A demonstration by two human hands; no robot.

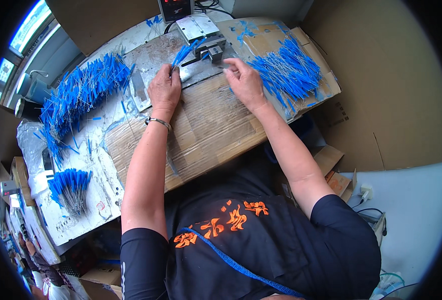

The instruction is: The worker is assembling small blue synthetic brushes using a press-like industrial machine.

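Flattened cardboard [206, 127] covers part of the white worktop [100, 175]. Near the metal fixture [193, 27], the left hand [165, 90] grips several slender blue pieces [183, 52]; the right hand [244, 85] is beside it, fingers bent, its grasp unclear. Larger blue-and-wire heaps [288, 72] flank both hands.

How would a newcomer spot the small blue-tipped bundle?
Find the white tabletop on the person's left. Toward its near end, below the long curved blue pile in the picture, sits a small bundle of thin, blue-tipped pieces. Unlike that tangled pile, it forms a compact fan, blue ends together.
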